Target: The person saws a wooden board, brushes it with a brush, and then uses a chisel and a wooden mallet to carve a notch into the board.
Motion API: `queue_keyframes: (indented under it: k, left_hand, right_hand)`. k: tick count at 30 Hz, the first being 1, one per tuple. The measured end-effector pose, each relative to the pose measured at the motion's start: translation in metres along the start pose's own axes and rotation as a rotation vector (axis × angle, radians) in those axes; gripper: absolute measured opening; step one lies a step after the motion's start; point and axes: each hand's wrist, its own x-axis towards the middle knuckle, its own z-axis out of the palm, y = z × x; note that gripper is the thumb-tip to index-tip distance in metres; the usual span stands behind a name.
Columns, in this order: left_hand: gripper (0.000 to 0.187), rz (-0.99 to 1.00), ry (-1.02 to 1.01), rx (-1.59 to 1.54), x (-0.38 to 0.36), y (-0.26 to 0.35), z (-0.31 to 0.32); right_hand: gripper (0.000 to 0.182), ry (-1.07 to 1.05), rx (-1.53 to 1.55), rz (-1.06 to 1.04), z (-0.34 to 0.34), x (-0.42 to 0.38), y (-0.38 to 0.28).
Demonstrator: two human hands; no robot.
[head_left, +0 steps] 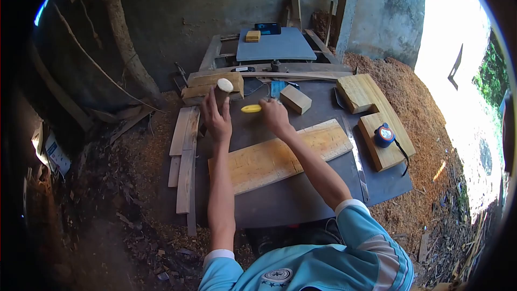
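Dark grey worktop point(264, 207) carries all the pieces within reach, and its near part should stay free for the forearms. Across it, with the right end farther than the left, lies the marked wooden board point(258, 166); both forearms pass above it, so it is wise to keep elbows light and not to push it askew. At the right side is the notched timber point(358, 91), and at the left side are stacked wooden strips point(186, 183). Between board and timber lies the steel ruler point(357, 170), whose edge is better not dragged by a sleeve.

Left hand point(217, 121) is on the far left part, its grip only partly curled, with fingers and thumb beside the round-ended wooden piece point(224, 85). Whether it carries this piece I cannot tell; for good control, fingers should wrap fully before any weight is taken. Right hand point(274, 116), beyond the board, has its grip closed around the yellow handle point(251, 109), which sticks out leftward from the fist. Its other end is hidden, so I would treat it as sharp and keep it away from the left wrist.

Just right of this fist sits the small wooden block point(295, 99); knuckles should pass without knocking it. Smaller again, the tape measure point(384, 135) rests on the notched timber, well apart from both hands.
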Motion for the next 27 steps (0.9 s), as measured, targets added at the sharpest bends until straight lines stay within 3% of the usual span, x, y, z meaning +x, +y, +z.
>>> queue_keyframes:
  k: [1,2,5,7,8,10,11,12,13,15,18,21,27]
  left_hand:
    - [0.045,-0.017,0.006,-0.011,-0.002,0.000,0.000]
    - [0.045,-0.028,0.012,-0.021,-0.001,-0.002,-0.002]
    - [0.044,-0.085,0.098,-0.133,0.002,-0.009,0.005]
    - [0.042,-0.183,0.120,-0.231,-0.001,-0.017,0.014]
    - [0.041,-0.268,0.017,-0.257,-0.004,-0.030,0.017]
    - [0.039,-0.438,-0.174,-0.298,-0.006,-0.017,0.012]
    - [0.039,-0.317,-0.246,-0.256,-0.010,-0.014,0.014]
    - [0.039,-0.195,-0.306,-0.210,-0.013,-0.016,0.017]
    - [0.039,-0.072,-0.364,-0.160,-0.018,-0.019,0.020]
    - [0.040,-0.063,-0.540,-0.083,-0.027,-0.023,0.026]
    - [0.041,-0.105,-0.732,0.048,-0.033,-0.026,0.029]
    - [0.041,-0.143,-0.825,0.257,-0.033,-0.019,0.023]
    - [0.041,-0.148,-0.829,0.222,-0.037,-0.020,0.025]
  right_hand:
    - [0.018,0.043,-0.278,-0.043,0.005,-0.004,-0.003]
    - [0.019,-0.145,-0.349,-0.109,0.006,-0.006,-0.003]
    - [0.017,-0.379,0.913,-0.053,-0.027,-0.012,-0.016]
    - [0.018,-0.296,0.619,-0.182,-0.001,0.000,0.018]
    - [0.018,-0.254,0.461,-0.243,0.004,0.005,0.032]
    - [0.018,0.112,0.250,0.057,-0.013,-0.003,0.025]
    - [0.018,0.285,0.143,0.198,-0.021,-0.006,0.022]
    - [0.017,0.360,-0.143,0.121,-0.027,-0.006,0.027]
    - [0.018,0.321,0.007,0.105,-0.027,-0.009,0.034]
    - [0.019,0.244,0.309,0.066,-0.022,-0.018,0.050]
    - [0.022,0.366,0.451,0.017,-0.021,-0.031,0.068]
    - [0.028,0.382,0.781,0.325,-0.031,-0.052,0.068]
    - [0.033,0.540,1.092,0.291,-0.026,-0.057,0.079]
